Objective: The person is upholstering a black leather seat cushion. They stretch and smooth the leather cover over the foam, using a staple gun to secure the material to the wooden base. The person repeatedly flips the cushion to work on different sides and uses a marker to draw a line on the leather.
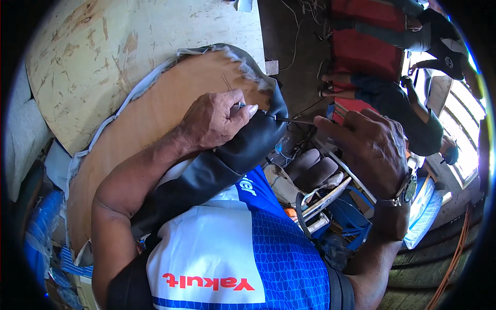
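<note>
A curved plywood panel (150,111) lies in front of me, with white padding (250,70) showing along its far edge. Black leather-like upholstery (240,147) wraps the side of the panel nearest me. My left hand (214,119) is closed in a pinch at the edge of this cover, thumb against it. In my right hand (367,147) is a thin dark tool (297,121), its shaft pointing left and its tip at the black cover just right of my left hand. The tool's handle is hidden in my fingers, so its exact kind does not show.
Beneath the panel is a pale, stained wooden board (170,26). Two people stand at the right, beside a red surface (367,51). Cushions (312,170), frames and wires crowd the floor below my right hand. Plastic-wrapped blue items (44,222) sit at the left.
</note>
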Demonstrator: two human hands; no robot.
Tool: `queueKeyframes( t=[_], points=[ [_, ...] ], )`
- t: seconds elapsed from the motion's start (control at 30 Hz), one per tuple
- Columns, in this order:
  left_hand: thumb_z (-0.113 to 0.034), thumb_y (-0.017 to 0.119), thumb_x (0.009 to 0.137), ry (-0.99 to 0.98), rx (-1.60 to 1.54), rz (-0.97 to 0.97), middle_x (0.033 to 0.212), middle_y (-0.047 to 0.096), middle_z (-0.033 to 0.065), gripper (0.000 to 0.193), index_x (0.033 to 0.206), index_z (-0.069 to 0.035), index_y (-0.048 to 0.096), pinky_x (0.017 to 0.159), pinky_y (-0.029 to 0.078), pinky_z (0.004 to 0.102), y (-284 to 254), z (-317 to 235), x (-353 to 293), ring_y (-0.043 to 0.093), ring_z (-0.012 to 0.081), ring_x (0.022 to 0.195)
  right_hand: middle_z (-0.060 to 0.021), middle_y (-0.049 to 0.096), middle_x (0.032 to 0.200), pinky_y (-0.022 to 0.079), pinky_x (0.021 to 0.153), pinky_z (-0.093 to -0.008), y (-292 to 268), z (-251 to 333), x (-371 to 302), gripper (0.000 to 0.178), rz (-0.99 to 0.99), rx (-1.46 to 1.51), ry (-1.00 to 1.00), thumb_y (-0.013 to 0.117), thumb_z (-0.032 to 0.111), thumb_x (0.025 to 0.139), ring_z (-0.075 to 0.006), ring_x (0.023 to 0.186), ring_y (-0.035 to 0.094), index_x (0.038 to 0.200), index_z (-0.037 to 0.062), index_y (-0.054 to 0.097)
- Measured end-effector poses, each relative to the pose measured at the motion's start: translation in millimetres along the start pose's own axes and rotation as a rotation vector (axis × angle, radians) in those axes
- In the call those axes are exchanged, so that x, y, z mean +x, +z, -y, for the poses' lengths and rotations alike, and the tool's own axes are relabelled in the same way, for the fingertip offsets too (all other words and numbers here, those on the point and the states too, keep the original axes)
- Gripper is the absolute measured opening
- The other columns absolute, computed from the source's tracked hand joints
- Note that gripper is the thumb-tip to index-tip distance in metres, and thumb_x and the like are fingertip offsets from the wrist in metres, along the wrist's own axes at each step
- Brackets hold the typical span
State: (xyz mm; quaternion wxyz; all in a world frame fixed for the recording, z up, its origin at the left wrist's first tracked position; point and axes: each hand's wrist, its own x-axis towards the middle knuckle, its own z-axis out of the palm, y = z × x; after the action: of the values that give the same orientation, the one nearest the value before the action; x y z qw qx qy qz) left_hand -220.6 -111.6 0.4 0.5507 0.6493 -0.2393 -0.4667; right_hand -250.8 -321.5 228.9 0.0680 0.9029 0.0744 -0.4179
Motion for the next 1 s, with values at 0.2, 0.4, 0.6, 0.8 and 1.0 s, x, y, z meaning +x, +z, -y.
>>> queueKeyframes(
  t=[0.2,0.4,0.6,0.8,1.0],
  points=[
    [-0.025,0.062,0.098,0.045,-0.038,-0.013,0.062,0.057,0.0102,0.029,0.083,-0.001,0.058,0.055,0.044,0.0354,0.8,5.6,0.1,0.054,0.0165,0.056,-0.0022,0.068,0.091,0.055,0.073,-0.0373,-12.8,15.3,10.6,0.033,-0.105,-0.126,-0.052,0.073,0.024,0.078,-0.0211,0.095,0.065,0.110,0.0166,0.073],
    [-0.024,0.060,0.099,0.045,-0.047,-0.026,0.066,0.058,0.0119,0.028,0.084,-0.001,0.058,0.058,0.045,0.0363,2.4,7.5,1.1,0.055,0.0191,0.059,-0.0001,0.066,0.090,0.053,0.067,-0.0330,-5.1,34.0,12.9,0.024,-0.121,-0.321,-0.098,0.069,0.022,0.080,-0.0155,0.089,0.063,0.102,0.0138,0.072],
    [-0.025,0.060,0.099,0.084,0.000,-0.095,0.063,0.056,0.0118,0.028,0.084,-0.002,0.057,0.057,0.045,0.0369,0.7,4.6,1.0,0.054,0.0198,0.057,-0.0025,0.062,0.078,0.050,0.059,-0.0353,46.6,4.1,-5.5,0.032,-0.324,0.064,0.033,0.068,0.011,0.076,-0.0204,0.076,0.062,0.106,0.0191,0.074],
    [-0.023,0.059,0.100,0.131,0.001,-0.078,0.061,0.054,0.0108,0.027,0.083,-0.002,0.056,0.055,0.043,0.0365,5.1,9.4,2.3,0.052,0.0194,0.054,-0.0069,0.058,0.074,0.047,0.058,-0.0338,167.8,28.0,-19.5,0.045,-0.654,0.769,0.220,0.065,-0.003,0.080,-0.0224,0.065,0.057,0.119,0.0177,0.073],
    [-0.022,0.060,0.100,0.091,-0.005,-0.052,0.061,0.052,0.0091,0.026,0.083,-0.003,0.055,0.054,0.042,0.0354,0.6,3.0,1.2,0.051,0.0174,0.055,0.0019,0.055,0.077,0.047,0.061,-0.0272,230.8,72.2,12.4,0.026,-0.523,1.957,0.418,0.059,0.018,0.101,-0.0099,0.068,0.055,0.123,0.0060,0.064]
  ],
)
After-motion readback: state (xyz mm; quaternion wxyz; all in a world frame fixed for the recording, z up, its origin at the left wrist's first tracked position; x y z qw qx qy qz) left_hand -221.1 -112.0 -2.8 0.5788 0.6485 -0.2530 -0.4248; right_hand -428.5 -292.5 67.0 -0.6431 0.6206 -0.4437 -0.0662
